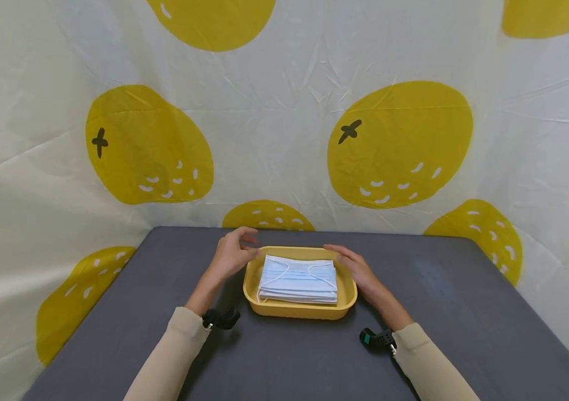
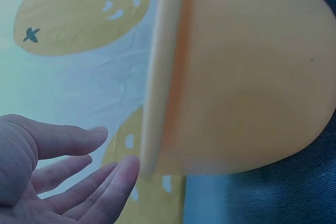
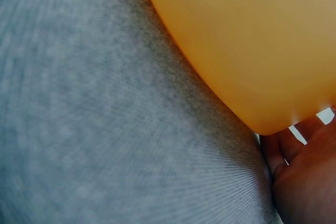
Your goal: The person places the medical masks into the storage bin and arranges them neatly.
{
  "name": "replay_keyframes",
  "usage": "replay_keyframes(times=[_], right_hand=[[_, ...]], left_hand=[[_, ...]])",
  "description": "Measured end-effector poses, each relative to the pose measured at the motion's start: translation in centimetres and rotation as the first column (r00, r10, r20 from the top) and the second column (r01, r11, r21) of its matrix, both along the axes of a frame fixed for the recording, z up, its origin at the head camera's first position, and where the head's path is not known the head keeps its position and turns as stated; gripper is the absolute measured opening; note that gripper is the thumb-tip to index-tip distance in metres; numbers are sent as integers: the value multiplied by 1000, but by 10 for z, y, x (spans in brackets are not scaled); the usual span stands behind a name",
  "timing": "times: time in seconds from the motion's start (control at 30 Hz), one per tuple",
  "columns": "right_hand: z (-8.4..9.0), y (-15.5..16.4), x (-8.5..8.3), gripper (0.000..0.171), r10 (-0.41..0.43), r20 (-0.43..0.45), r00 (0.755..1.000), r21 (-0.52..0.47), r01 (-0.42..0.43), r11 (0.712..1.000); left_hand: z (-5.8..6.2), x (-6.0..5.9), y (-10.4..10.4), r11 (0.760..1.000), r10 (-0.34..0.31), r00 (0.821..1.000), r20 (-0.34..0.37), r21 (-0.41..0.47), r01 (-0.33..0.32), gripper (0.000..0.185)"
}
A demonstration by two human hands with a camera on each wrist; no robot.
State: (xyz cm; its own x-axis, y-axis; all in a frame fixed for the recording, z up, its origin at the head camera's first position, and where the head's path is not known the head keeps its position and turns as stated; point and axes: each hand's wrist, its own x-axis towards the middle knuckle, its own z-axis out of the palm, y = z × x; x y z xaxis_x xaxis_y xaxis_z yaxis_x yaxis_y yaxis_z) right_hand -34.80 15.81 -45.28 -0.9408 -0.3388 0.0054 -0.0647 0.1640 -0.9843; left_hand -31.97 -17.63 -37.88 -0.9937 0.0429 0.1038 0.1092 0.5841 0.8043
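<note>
A yellow oblong tray (image 1: 300, 311) sits on the table with a stack of light blue face masks (image 1: 298, 278) in it, white ear loops lying over the top one. At the tray's left end is my left hand (image 1: 233, 257), thumb and fingers apart and loosely bent. In the left wrist view, its fingertips are close to the rim; contact is unclear. My right hand (image 1: 357, 273) lies along the tray's right end, its fingers extended near the back corner. In the right wrist view, the tray wall (image 3: 252, 66) partly hides those fingers.
The dark grey tabletop (image 1: 430, 345) extends on every side of the tray. A white curtain (image 1: 284, 139) printed with yellow fruit hangs behind and beside the table. A black strap (image 1: 221, 318) circles my left wrist and another (image 1: 377, 340) my right.
</note>
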Motion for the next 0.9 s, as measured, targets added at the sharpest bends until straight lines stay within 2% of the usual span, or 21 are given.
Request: replay_keyframes(times=[0.3,0.5,0.9], right_hand=[[1,4,-3,43,-12,-1,1000,-7,12,1000],[-1,7,-3,43,-5,-5,1000,16,5,1000],[1,7,-2,44,9,5,1000,-34,-9,999]], left_hand=[[8,-2,0,1000,30,1000,1,0,-30,50],[7,-1,-2,1000,28,1000,2,15,-28,49],[9,-2,-4,998,33,999,11,48,-33,47]])
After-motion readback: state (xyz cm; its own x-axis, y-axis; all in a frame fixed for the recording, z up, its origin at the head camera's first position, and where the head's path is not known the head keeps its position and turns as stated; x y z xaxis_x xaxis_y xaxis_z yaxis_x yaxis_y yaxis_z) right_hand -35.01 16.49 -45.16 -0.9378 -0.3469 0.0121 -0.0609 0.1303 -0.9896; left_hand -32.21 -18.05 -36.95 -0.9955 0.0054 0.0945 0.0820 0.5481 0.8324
